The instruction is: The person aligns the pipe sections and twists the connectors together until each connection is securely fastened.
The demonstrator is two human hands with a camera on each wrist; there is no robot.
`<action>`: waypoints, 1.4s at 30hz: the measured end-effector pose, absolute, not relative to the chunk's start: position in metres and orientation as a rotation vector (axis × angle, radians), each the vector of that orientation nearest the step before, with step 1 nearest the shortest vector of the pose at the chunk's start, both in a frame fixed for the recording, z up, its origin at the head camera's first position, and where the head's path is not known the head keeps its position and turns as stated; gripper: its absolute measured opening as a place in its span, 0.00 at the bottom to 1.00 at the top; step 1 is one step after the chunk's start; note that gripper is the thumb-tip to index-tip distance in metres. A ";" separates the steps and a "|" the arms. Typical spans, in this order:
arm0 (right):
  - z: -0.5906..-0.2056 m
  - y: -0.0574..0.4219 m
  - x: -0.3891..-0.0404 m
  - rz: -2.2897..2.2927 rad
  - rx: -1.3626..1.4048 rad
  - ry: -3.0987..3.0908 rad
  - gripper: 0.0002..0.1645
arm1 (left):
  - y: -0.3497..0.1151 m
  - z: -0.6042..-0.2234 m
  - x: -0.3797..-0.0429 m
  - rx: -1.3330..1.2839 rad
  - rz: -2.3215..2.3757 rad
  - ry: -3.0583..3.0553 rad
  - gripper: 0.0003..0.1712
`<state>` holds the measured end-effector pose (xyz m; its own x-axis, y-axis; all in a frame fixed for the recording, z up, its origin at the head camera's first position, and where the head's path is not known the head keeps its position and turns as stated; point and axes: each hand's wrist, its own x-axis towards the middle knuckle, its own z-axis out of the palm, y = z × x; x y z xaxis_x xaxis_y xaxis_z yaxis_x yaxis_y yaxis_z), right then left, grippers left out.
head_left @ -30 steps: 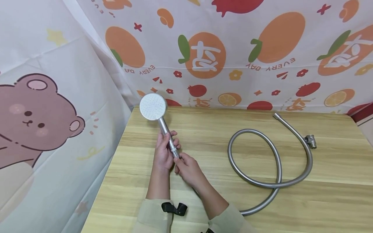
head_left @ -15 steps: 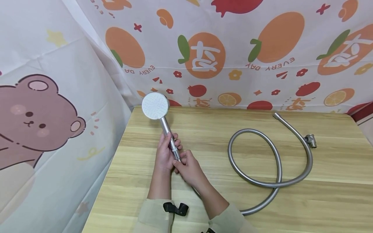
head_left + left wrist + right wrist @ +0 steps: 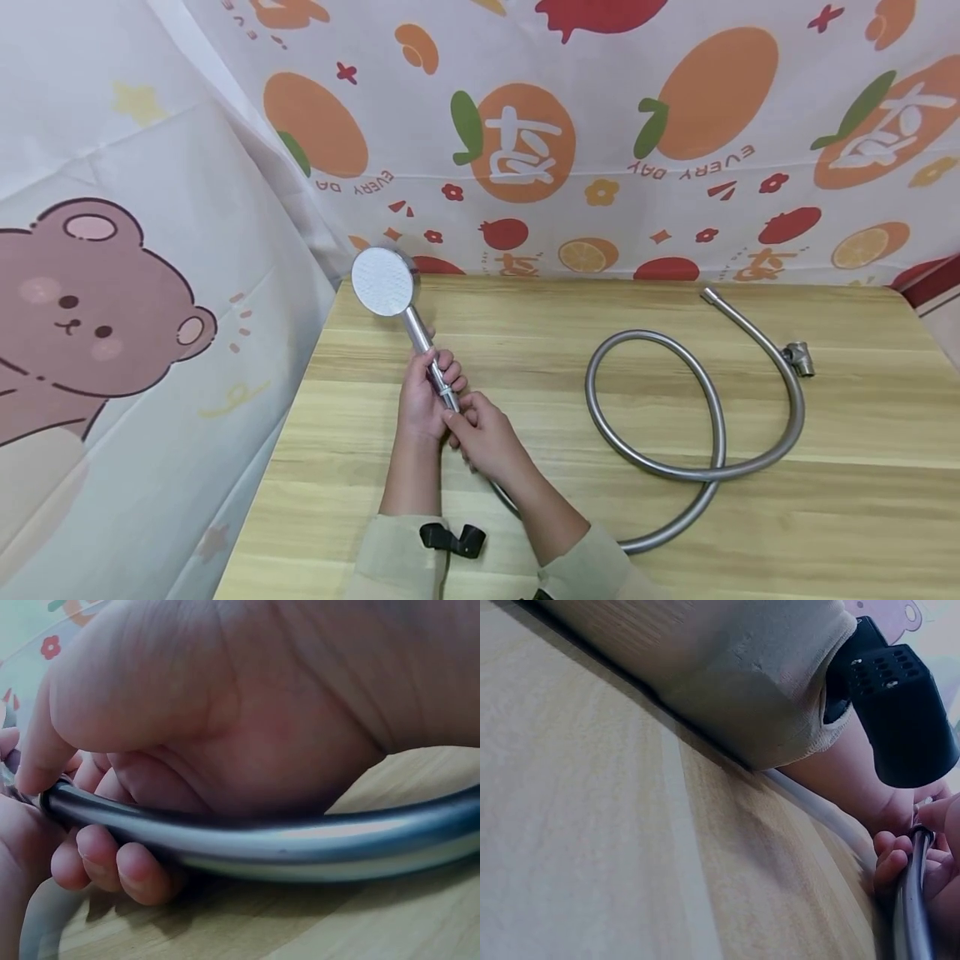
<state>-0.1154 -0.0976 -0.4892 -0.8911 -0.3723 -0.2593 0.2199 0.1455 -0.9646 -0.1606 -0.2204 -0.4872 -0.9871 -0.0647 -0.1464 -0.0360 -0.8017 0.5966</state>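
A chrome handheld shower head (image 3: pixel 382 282), with a round white spray face, points up and left over the table. My left hand (image 3: pixel 422 407) grips its handle, the fingers curled round the lower part. At the handle's bottom end my right hand (image 3: pixel 486 432) pinches the end of a grey metal shower hose (image 3: pixel 504 498). In the left wrist view the right hand's fingertips (image 3: pixel 142 874) curl under the hose (image 3: pixel 300 851). Whether hose and handle are joined is hidden by the fingers. Both hands also show at the right edge of the right wrist view.
The hose runs under the right forearm and loops across the wooden table (image 3: pixel 862 467) to a free end (image 3: pixel 708 295). A small metal fitting (image 3: pixel 799 359) lies beside it. A black wrist device (image 3: pixel 453 540) sits on the left sleeve. Printed cloth (image 3: pixel 525 233) hangs behind.
The shower head has swung slightly left and down, turning its face a little. More hose shows beside the right wrist. Both hands keep their hold and stay nearly in place.
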 end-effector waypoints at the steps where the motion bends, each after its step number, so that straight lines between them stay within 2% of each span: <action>1: -0.489 -0.098 -0.115 -1.795 -0.148 1.985 0.18 | -0.220 -0.486 -0.160 0.260 -2.952 -0.995 0.17; 4: -0.490 -0.097 -0.115 -1.795 -0.151 1.970 0.17 | -0.220 -0.484 -0.160 0.291 -2.938 -1.039 0.09; 6: -0.491 -0.097 -0.114 -1.793 -0.158 1.963 0.17 | -0.219 -0.483 -0.160 0.292 -2.921 -1.085 0.07; 13: -0.491 -0.098 -0.113 -1.777 -0.173 1.979 0.20 | -0.221 -0.485 -0.159 0.279 -2.878 -1.140 0.17; 20: -0.490 -0.099 -0.114 -1.832 -0.148 1.991 0.23 | -0.220 -0.485 -0.159 0.307 -2.882 -1.142 0.16; 30: -0.490 -0.098 -0.115 -1.847 -0.125 1.925 0.14 | -0.220 -0.485 -0.160 0.328 -2.898 -1.127 0.14; 42: -0.488 -0.099 -0.115 -1.865 -0.070 1.905 0.23 | -0.219 -0.487 -0.161 0.322 -2.867 -1.195 0.15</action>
<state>-0.1150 -0.0992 -0.4875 -0.8882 -0.3550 -0.2918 0.2842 0.0747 -0.9559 -0.1607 -0.2193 -0.4866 -0.9786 -0.0963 -0.1819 -0.0614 -0.7070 0.7046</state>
